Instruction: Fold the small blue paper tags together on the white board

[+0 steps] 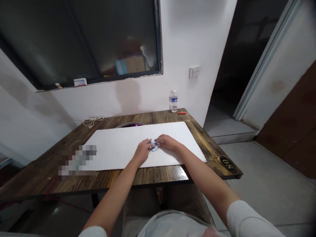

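Observation:
A small white thing with blue lines or patches, perhaps folded paper, lies on a white board. Its exact kind is too small to make out. My left hand comes at it from the left, with fingers closed in at its near-left edge. From the right, my right hand reaches over, its bent fingertips at the thing's upper right side. Parts of the thing are hidden under the fingers of both hands.
The board rests on a dark wooden table. Near the wall stand a clear bottle and a red pen-like stick. A white cable lies at the back left. A round dark rim shows behind the board. A blurred patch covers the left end.

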### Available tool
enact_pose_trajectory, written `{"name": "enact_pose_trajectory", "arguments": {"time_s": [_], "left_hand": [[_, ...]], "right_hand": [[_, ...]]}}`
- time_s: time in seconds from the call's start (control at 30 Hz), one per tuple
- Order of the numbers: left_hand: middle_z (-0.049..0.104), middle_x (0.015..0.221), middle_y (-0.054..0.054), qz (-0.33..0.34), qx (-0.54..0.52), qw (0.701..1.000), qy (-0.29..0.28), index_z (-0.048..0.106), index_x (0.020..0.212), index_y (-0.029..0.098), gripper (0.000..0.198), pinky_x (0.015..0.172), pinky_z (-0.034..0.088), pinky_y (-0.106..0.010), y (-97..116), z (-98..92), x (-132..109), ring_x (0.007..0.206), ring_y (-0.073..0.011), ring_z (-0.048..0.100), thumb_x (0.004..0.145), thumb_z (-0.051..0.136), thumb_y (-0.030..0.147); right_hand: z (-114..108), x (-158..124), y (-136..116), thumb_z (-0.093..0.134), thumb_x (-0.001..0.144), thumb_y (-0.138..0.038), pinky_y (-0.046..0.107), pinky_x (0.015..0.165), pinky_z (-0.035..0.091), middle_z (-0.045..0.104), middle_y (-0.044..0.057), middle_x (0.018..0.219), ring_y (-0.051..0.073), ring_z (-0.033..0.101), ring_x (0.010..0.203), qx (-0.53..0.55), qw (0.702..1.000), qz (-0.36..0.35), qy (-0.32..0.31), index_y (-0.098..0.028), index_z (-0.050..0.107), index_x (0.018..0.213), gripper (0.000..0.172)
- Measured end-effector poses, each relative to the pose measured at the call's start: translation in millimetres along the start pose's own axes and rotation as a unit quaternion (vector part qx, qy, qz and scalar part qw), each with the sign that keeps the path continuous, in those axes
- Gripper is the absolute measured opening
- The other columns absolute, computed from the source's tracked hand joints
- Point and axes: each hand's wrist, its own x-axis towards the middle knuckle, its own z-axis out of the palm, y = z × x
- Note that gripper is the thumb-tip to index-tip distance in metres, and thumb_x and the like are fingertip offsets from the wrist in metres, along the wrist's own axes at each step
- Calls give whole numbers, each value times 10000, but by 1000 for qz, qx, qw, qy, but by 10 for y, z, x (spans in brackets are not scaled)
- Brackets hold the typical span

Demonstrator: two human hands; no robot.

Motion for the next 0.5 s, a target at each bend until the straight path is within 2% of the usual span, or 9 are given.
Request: {"name": "enact_pose_trajectory", "arguments": {"time_s": [0.1, 0.23, 0.33, 0.5], "left_hand": [[609, 1336, -72, -24, 19, 999, 31, 763, 953, 236, 308, 1059, 411, -456, 13, -42, -11, 1258, -260, 511, 824, 559, 44], [698, 1139, -52, -39, 9, 999, 35, 769, 904, 234, 304, 984, 458, -400, 54, -110, -31, 1078, -223, 591, 825, 540, 51], [728, 1050, -38, -31, 11, 999, 16, 772, 915, 233, 315, 944, 469, -375, 85, -137, -40, 1006, -215, 612, 829, 525, 59], [741, 1037, -34, -32, 20, 999, 13, 775, 918, 247, 277, 936, 471, -378, 91, -122, -38, 1008, -220, 629, 845, 539, 123]], "right_hand": [[-40, -14, -15, 720, 799, -239, 336, 920, 436, 748, 48, 1067, 230, 625, 1012, -26, 999, -18, 5, -249, 783, 979, 191], [-60, -36, -22, 689, 818, -185, 325, 895, 432, 753, 43, 1021, 206, 616, 952, -54, 998, -26, 20, -252, 782, 955, 179], [-53, -44, -17, 714, 802, -191, 336, 877, 432, 738, 53, 1031, 213, 596, 944, -71, 997, -2, 27, -250, 775, 970, 188], [-51, -62, -20, 791, 751, -285, 336, 825, 432, 704, 83, 1009, 235, 564, 943, -88, 995, 42, 26, -240, 777, 946, 200]]}}
